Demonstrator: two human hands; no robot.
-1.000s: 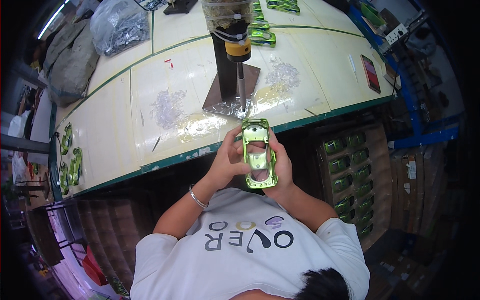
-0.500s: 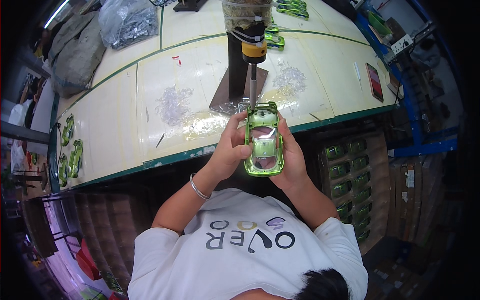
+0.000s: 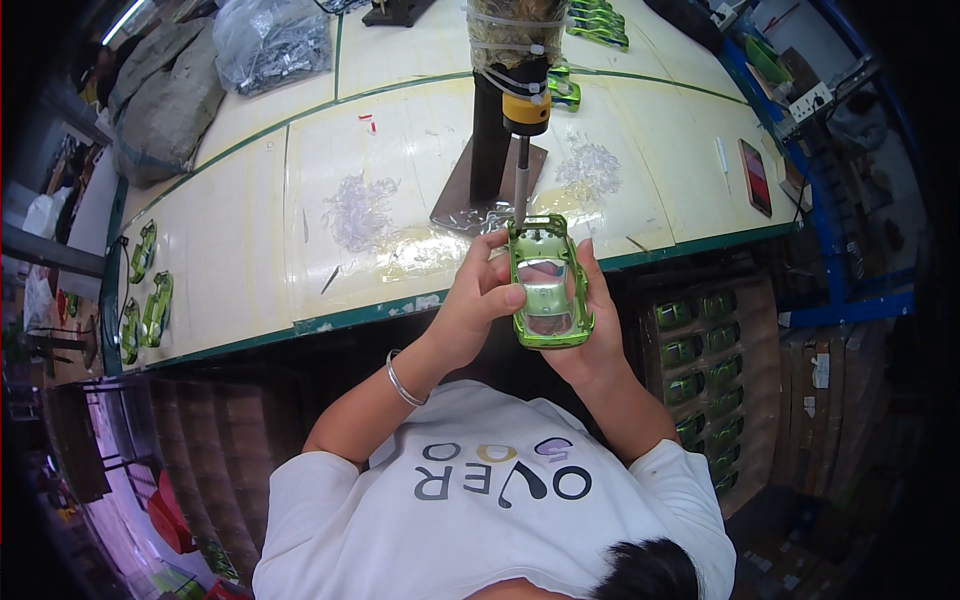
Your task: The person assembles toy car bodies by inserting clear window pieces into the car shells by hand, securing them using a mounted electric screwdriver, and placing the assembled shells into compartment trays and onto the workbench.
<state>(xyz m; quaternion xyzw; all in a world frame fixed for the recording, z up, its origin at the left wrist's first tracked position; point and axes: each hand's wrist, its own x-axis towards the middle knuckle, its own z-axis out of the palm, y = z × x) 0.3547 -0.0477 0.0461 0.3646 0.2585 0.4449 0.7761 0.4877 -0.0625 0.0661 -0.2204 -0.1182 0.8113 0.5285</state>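
Observation:
A shiny green toy car body shell (image 3: 548, 300) with an open window area is held over the near edge of the bench. Grasping its left side, my left hand (image 3: 478, 300) has its thumb on the rim and its fingers at the far corner. My right hand (image 3: 597, 320) supports the right side, its palm partly behind the shell. A mounted power screwdriver (image 3: 526, 112) with a yellow collar points down, and its long metal bit (image 3: 521, 188) reaches the shell's far left corner. Whether the tip touches the shell I cannot tell.
Two heaps of clear plastic bits (image 3: 360, 210) (image 3: 590, 172) flank the screwdriver's stand base (image 3: 456, 196). More green shells (image 3: 155, 310) lie at left and at the back. A tray of green shells (image 3: 700, 370) stands lower right. A phone (image 3: 754, 178) lies at right.
The view has shifted slightly, moving the bench and screwdriver a little right in the picture. Both hands have moved slightly right with the car shell, which is turned a little.

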